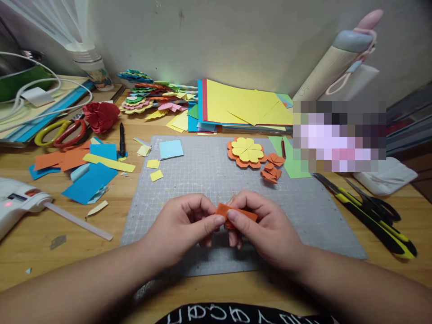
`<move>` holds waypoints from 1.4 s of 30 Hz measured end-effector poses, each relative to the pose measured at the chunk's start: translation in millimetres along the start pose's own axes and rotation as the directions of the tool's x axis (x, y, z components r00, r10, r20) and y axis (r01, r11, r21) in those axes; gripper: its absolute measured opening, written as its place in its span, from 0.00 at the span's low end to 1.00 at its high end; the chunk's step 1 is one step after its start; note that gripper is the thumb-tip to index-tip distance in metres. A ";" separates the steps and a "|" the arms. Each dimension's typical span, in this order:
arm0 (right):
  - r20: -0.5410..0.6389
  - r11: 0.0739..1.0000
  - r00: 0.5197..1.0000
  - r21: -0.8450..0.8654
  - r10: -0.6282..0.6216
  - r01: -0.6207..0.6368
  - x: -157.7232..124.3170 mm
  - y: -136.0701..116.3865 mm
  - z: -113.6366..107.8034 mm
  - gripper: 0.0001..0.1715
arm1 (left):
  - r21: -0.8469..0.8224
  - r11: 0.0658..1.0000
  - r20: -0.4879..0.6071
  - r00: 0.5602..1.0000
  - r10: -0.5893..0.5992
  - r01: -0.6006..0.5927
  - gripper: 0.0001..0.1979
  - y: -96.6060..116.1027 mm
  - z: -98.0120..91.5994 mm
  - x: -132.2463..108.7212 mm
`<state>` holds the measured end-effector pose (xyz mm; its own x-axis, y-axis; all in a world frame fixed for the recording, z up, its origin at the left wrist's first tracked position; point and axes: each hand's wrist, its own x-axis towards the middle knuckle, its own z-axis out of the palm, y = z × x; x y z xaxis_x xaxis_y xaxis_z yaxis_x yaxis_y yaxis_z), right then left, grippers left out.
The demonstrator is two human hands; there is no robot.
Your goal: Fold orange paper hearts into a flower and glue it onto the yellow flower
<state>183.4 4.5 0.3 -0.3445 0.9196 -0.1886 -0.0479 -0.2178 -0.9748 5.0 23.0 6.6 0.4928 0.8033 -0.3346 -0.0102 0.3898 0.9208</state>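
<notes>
Left hand [184, 225] and right hand [266, 222] both grasping one orange paper [247, 215] — thumbs on top, tips close together, fingers curled under. Folded part mostly hidden by the fingers. The paper is held above the mat [202, 177], right of its middle, toward the near edge.

On the mat: flower [248, 150], yellow on orange, by the far edge, right half. Two small folded orange pieces sit off its right side — upper piece [276, 159], lower piece [271, 173]. Blue square [171, 149] near the far left corner; two yellow squares, upper one [153, 164] and lower one [156, 175], near the left edge. Green sheet [297, 157] overlaps the far right corner, pencil [283, 148] on it.

On the desk [67, 256]: cutter [380, 222] and black scissors [376, 206] along the mat's right edge. Glue gun [20, 202] left of the mat, clear stick [79, 220] poking out toward it. Blue offcut [90, 182] and other scraps between gun and the mat's far left corner, pen [122, 139] just beyond. Paper stack [246, 101], yellow sheet on top, at the desk's far edge; paper flowers [143, 100] piled left of it.
</notes>
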 end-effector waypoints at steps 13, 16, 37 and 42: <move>0.065 0.991 0.991 0.068 0.113 -0.117 -0.4 -3.8 1.8 0.16 | 0.105 0.994 0.047 0.999 0.019 -0.024 0.13 -0.5 -0.9 -1.6; 0.131 0.983 0.986 0.136 0.106 -0.124 0.3 -1.4 0.2 0.15 | 0.173 0.982 0.041 0.997 0.072 -0.078 0.12 3.0 -0.9 -3.0; 0.384 0.893 0.911 0.342 0.151 -0.292 3.4 4.0 -2.5 0.14 | 0.156 0.987 0.220 0.975 0.008 -0.043 0.20 -1.0 -5.4 -11.3; 0.136 0.938 0.991 0.341 0.010 -0.056 5.7 6.5 -0.9 0.12 | 0.008 0.990 0.083 0.987 0.141 -0.142 0.13 -0.3 -1.7 -4.0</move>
<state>181.9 8.6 -7.2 -0.4690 0.8646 -0.1802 -0.3457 -0.3675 -0.8634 1.6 20.5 7.3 0.5568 0.8100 -0.1838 -0.0735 0.2684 0.9605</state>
